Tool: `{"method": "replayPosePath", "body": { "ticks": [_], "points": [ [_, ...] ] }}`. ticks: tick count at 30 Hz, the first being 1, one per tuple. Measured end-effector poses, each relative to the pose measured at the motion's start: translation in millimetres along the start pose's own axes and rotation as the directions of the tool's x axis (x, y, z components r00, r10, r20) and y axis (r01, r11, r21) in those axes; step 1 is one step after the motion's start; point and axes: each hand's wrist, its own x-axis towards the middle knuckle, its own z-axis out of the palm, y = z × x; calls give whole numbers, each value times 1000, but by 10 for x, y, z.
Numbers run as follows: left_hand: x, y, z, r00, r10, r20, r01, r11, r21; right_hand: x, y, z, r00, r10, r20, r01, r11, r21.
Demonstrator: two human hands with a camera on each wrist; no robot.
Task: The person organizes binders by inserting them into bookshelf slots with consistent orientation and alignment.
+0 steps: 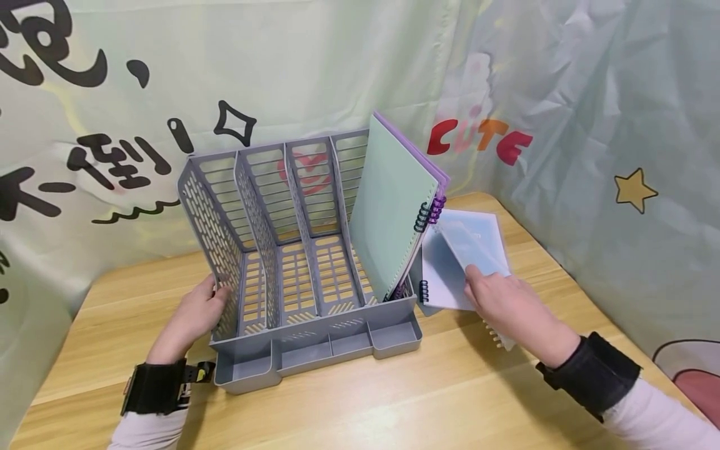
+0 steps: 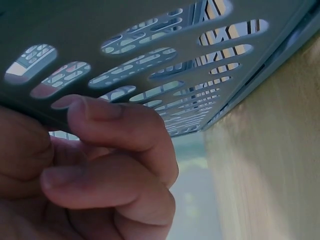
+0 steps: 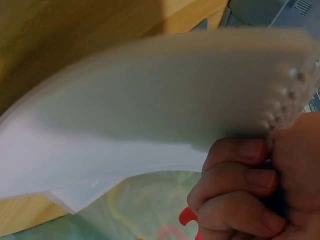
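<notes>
A grey perforated file organizer (image 1: 315, 334) stands on the table, with upright dividers and small trays along its front. My left hand (image 1: 194, 315) grips its left side wall, thumb inside; in the left wrist view the fingers (image 2: 125, 125) curl at the slotted panel's edge. Right of the organizer, my right hand (image 1: 517, 306) holds a white coil-bound notebook (image 3: 140, 105) near its coil, tilted up from the table. The right wrist view shows its pages bending and its fingers (image 3: 235, 185) curled. In the rightmost slot stand a pale green notebook (image 1: 394, 200) and a purple notebook (image 1: 413, 147).
Beneath the held notebook, a notebook with a dark coil (image 1: 424, 292) lies on the wooden table (image 1: 371, 406), with a grey-green edge showing under it. A printed cloth (image 1: 337, 69) hangs behind the table and along its right side.
</notes>
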Motion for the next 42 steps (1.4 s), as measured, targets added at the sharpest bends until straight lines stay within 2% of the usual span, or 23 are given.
{"method": "replayPosePath", "body": {
  "ticks": [3,6,10,14,16,22,24,27,30,33,35,38,42],
  "points": [
    [0,-9,4,1000,-3,1,3,1000,11,3,4,-14,1000,10,-29,-10,1000,-7],
    [1,-15,3,1000,3,-3,-3,1000,15,-15,25,-10,995,-28,-93,21,997,-75],
    [-5,-12,0,1000,12,-11,-12,1000,15,-42,64,15,976,-95,-197,63,985,-163],
    [-11,-5,0,1000,15,-18,-14,1000,26,-38,99,55,966,-92,-242,53,985,-162],
    [-15,-3,0,1000,17,-20,-17,999,29,-35,112,79,967,-88,-240,52,987,-154],
    [-19,0,0,1000,20,-18,-20,999,33,-68,134,152,957,-161,-242,120,977,-175],
    [-18,4,2,1000,12,-17,-12,999,34,-69,133,161,963,-151,-225,113,979,-171],
    [-15,10,2,1000,3,-17,-2,999,32,-62,136,147,982,-111,-154,89,985,-147],
    [-14,15,3,1000,3,-20,-3,1000,28,-49,139,108,997,-57,-43,54,995,-81],
    [-13,16,2,1000,15,-26,-14,999,29,-33,143,78,999,4,50,-4,1000,-14],
    [-12,19,3,999,20,-26,-19,999,31,-25,149,70,996,36,79,-37,999,9],
    [-11,20,2,1000,18,-22,-17,999,27,-29,170,78,996,44,71,-45,999,3],
    [-7,13,5,1000,13,-22,-13,1000,22,-61,221,101,998,-45,-44,43,998,-46]
  ]
}}
